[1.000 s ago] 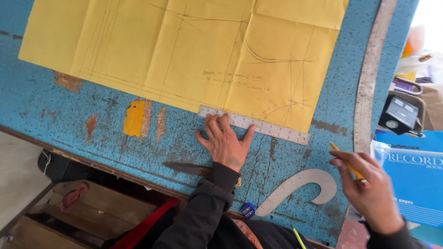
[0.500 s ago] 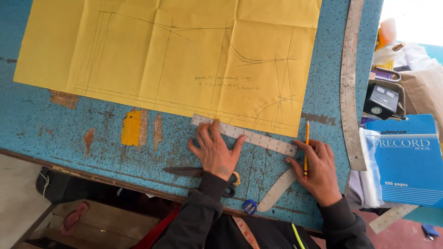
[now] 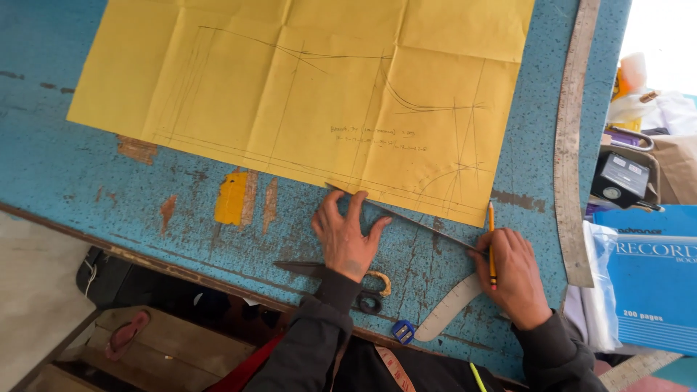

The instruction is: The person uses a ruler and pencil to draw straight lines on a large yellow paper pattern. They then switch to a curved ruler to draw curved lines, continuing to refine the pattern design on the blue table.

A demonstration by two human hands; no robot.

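Now, left hand [image 3: 347, 236] flat, fingers spread, pressing a thin ruler [image 3: 428, 226] down at lower middle. Right hand [image 3: 517, 272] closed around a yellow pencil [image 3: 491, 243], tip up by the yellow paper [image 3: 305, 94] edge. Looks like lining up. Next: steady ruler, then draw along it.

Open blue table [image 3: 87, 181] left of the left hand [image 3: 347, 236], bare but for worn patches. Blocked ahead by the yellow paper [image 3: 305, 94], its lower edge just beyond the fingers [image 3: 357, 205]. Narrow gap between both hands, crossed by a thin ruler [image 3: 428, 226]. Hemmed behind by scissors [image 3: 363, 290] and a curved ruler [image 3: 450, 308]. Walled on the right by a long metal ruler [image 3: 570, 138], just beside the right hand [image 3: 517, 276].
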